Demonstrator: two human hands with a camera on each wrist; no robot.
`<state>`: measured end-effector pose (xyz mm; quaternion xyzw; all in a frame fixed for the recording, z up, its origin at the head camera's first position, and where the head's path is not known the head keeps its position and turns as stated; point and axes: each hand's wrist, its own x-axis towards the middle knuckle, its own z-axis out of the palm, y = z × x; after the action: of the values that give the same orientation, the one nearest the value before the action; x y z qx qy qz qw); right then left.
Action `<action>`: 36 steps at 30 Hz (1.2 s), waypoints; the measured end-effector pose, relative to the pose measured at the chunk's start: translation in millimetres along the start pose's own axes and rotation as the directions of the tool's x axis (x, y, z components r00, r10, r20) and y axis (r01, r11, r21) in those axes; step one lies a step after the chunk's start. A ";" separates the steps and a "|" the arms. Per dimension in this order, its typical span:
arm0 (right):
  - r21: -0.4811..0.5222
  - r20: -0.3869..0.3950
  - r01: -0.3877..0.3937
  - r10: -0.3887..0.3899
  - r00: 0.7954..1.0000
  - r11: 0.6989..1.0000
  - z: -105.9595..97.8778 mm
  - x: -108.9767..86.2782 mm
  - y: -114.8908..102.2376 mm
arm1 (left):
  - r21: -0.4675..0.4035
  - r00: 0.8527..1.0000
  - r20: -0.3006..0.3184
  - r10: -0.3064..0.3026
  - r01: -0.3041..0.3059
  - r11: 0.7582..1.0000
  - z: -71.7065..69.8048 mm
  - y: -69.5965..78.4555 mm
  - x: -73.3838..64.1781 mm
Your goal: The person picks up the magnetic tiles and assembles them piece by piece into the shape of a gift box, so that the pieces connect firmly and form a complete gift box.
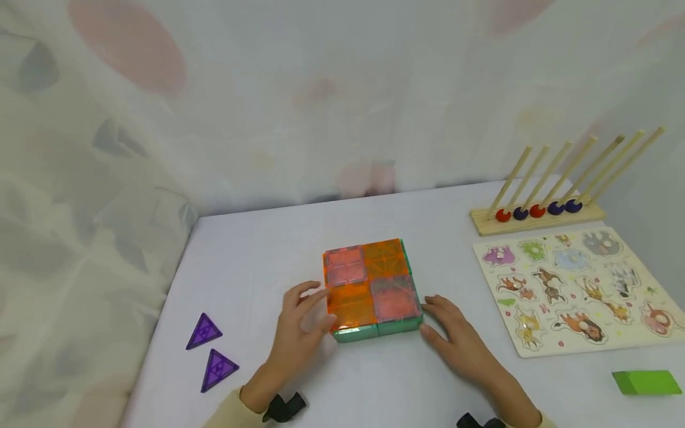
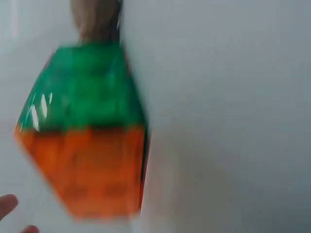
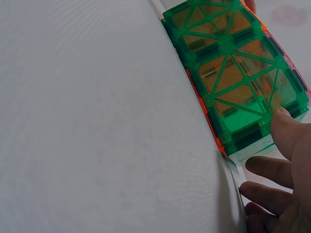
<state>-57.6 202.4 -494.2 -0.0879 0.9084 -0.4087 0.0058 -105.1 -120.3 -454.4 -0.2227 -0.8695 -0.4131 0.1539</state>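
Observation:
A low box of translucent magnetic tiles [image 1: 386,260] stands on the white table, with orange and pink squares on top and green sides. The person's left hand [image 1: 299,331] is at its left side, fingers spread and slightly bent, not wrapped round it. By the front right corner lies the right hand [image 1: 461,342], its fingers loosely extended beside the box. In the right wrist view the right thumb [image 3: 286,128] is against or just in front of the box's green side [image 3: 238,87]; actual contact is unclear. Blur softens the box [image 2: 85,92] in the left wrist view, where two left fingertips [image 2: 7,204] show.
Two purple triangular tiles [image 1: 204,331] lie to the left. On the right are an animal puzzle board [image 1: 578,294], a wooden peg stand [image 1: 540,221] with red and dark blue beads, and a green block [image 1: 646,382]. A patterned cloth hangs behind the table.

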 end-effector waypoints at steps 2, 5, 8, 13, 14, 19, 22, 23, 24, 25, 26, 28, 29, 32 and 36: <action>0.002 0.004 0.000 0.000 1.000 1.000 -0.4 0.0 -1.5 | 0.086 0.998 -0.053 -0.035 0.039 0.996 -24.0 -11.6 -0.4; 0.006 0.007 -0.005 0.005 1.000 1.000 -0.9 -0.8 -3.6 | 0.284 0.980 -0.075 -0.183 0.197 0.938 -71.2 -30.8 -4.8; 0.011 0.000 -0.011 0.011 1.000 1.000 -1.1 -2.5 -4.0 | 0.446 0.910 -0.009 -0.414 0.375 0.813 -116.5 -51.1 -18.9; 0.017 -0.001 -0.021 0.021 1.000 1.000 -0.2 -4.7 -4.3 | 0.581 0.662 0.179 -0.728 0.526 0.621 -159.9 -75.8 -52.5; 0.016 0.000 -0.021 0.021 1.000 1.000 -0.2 -4.9 -4.5 | 0.591 0.630 0.198 -0.751 0.534 0.605 -162.7 -78.0 -58.5; 0.011 -0.003 -0.008 0.008 1.000 1.000 -2.1 -3.3 -5.8 | 0.607 0.612 0.173 -0.772 0.551 0.573 -159.2 -78.0 -82.1; 0.003 0.002 -0.008 0.008 1.000 1.000 -1.8 -2.7 -6.8 | 0.606 0.627 0.150 -0.765 0.553 0.572 -153.1 -72.9 -90.6; 0.001 0.003 -0.004 0.004 1.000 1.000 -1.3 -2.9 -6.9 | 0.610 0.635 0.148 -0.758 0.544 0.576 -151.4 -71.3 -92.4; -0.005 0.002 -0.005 0.005 1.000 1.000 -0.7 -3.1 -7.1 | 0.615 0.646 0.145 -0.750 0.535 0.580 -149.7 -69.7 -93.5; -0.010 0.003 -0.006 0.006 1.000 1.000 -0.2 -3.5 -7.2 | 0.619 0.657 0.141 -0.741 0.525 0.584 -148.2 -68.4 -94.6; -0.017 0.000 -0.004 0.004 1.000 1.000 0.2 -3.7 -7.3 | 0.623 0.669 0.135 -0.730 0.516 0.588 -146.6 -67.2 -95.5; -0.020 -0.005 0.003 -0.003 1.000 1.000 0.7 -3.8 -7.0 | 0.616 0.692 0.121 -0.712 0.510 0.601 -143.2 -65.3 -97.1; -0.020 -0.007 0.004 -0.004 1.000 1.000 0.7 -3.7 -6.7 | 0.611 0.702 0.115 -0.703 0.508 0.607 -141.5 -64.4 -97.8; -0.009 -0.005 -0.001 0.001 1.000 1.000 0.1 -3.3 -5.6 | 0.580 0.737 0.105 -0.668 0.500 0.643 -136.7 -62.1 -100.5; -0.003 -0.001 -0.005 0.005 1.000 1.000 -1.2 -2.5 -4.5 | 0.568 0.782 0.131 -0.609 0.444 0.693 -134.5 -59.4 -102.3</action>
<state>-54.6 200.7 -490.3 -0.0852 0.9093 -0.4072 0.0063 -37.0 -286.0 -456.9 0.0265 -0.9857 -0.1558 -0.0578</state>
